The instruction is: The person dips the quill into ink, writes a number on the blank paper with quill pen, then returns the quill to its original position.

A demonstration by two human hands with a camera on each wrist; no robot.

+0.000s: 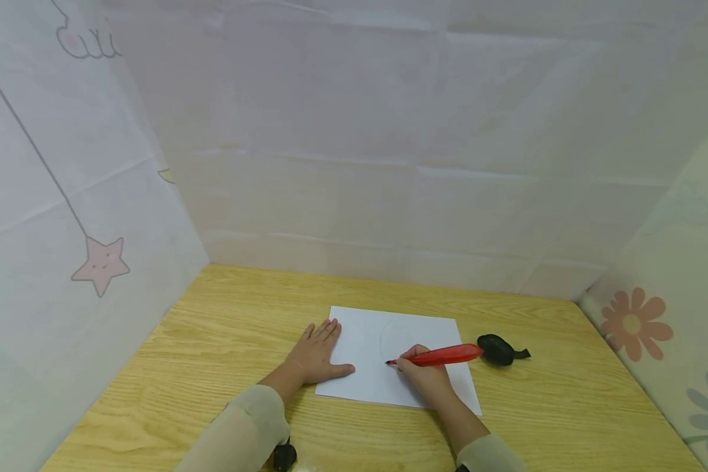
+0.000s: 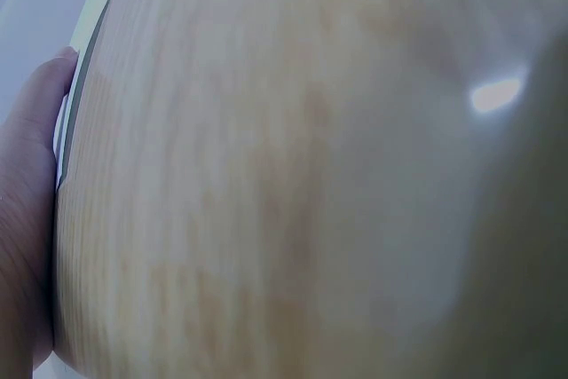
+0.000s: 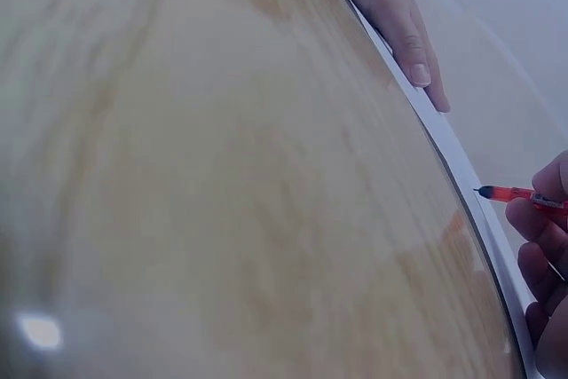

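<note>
A white sheet of paper (image 1: 354, 334) lies on the wooden table with a thin curved line drawn on it. My left hand (image 1: 315, 359) rests flat on the sheet's left edge, fingers spread and thumb pointing right. Over the right half of the sheet, my right hand (image 1: 427, 379) pinches a red pen (image 1: 448, 354) with a wide, tapering body. The pen's dark tip is at the lower end of the curve. The right wrist view also shows the pen (image 3: 513, 194) held between thumb and fingers. Only part of the left hand (image 2: 27, 157) appears in the left wrist view.
Right of the paper lies a dark rounded object (image 1: 495, 350) with a narrow stem. Another small black object (image 1: 284, 455) is beside the left sleeve. Pale printed fabric (image 1: 389, 216) hangs behind and along both sides of the wooden table (image 1: 242, 314).
</note>
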